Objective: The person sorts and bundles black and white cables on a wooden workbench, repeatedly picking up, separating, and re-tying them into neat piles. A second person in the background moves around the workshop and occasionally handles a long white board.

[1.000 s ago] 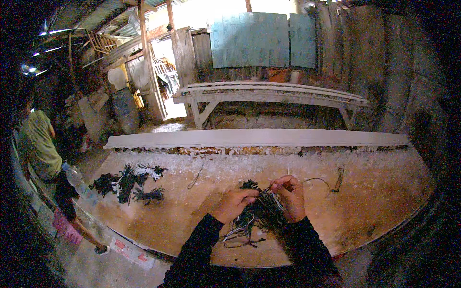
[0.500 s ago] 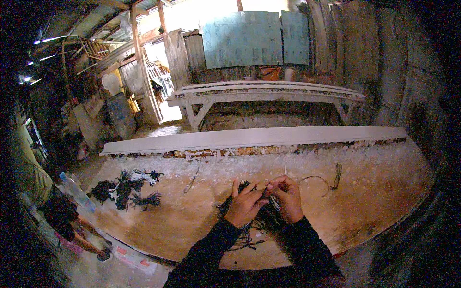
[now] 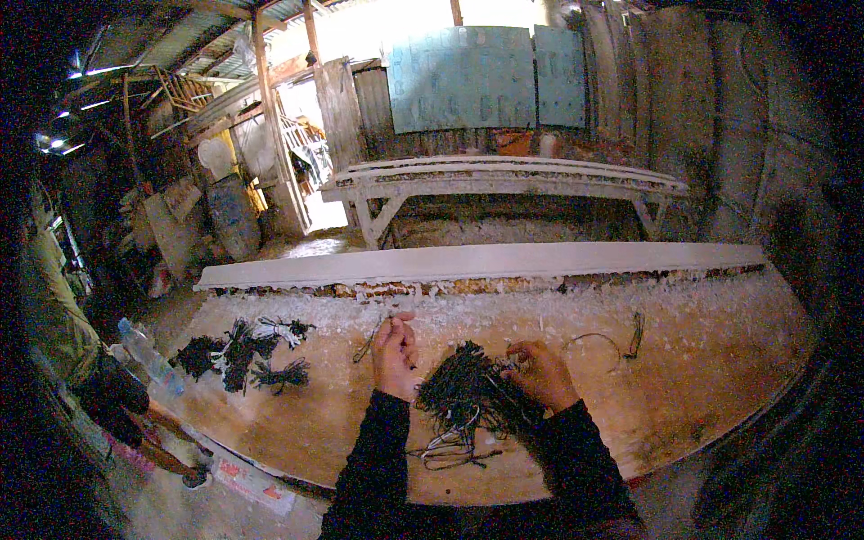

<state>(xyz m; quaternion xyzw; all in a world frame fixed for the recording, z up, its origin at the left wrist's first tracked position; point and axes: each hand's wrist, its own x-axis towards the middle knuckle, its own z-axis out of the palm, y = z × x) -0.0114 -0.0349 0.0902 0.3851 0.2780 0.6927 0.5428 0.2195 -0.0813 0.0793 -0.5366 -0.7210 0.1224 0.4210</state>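
Head view: a large heap of thin black cords [image 3: 459, 387] is seen on the brown wooden table [image 3: 342, 450], between the two bare hands, with a looped tangle of pale and dark strands [image 3: 450, 450] spilled from its near end. The left hand [image 3: 394, 355] is held apart from the heap, on its left, with its fingers curled inward; just beside it a thin dark loop of cord [image 3: 363, 344] is seen, and whether anything is pinched cannot be told. The right hand [image 3: 540, 371] is placed at the right side of the heap, its fingers bent toward the cords; whether a strand is gripped there cannot be told, as the fingertips are blurred. Both forearms are covered by black sleeves. To the left, well apart from the heap, smaller bundles of black and white cord [image 3: 238, 353] are grouped near a clear plastic bottle [image 3: 148, 355]. On the right, a small dark twisted hank [image 3: 636, 336] is laid near a thin curved strand [image 3: 597, 337]. The table's far side is bordered by a long whitish board [image 3: 486, 261].
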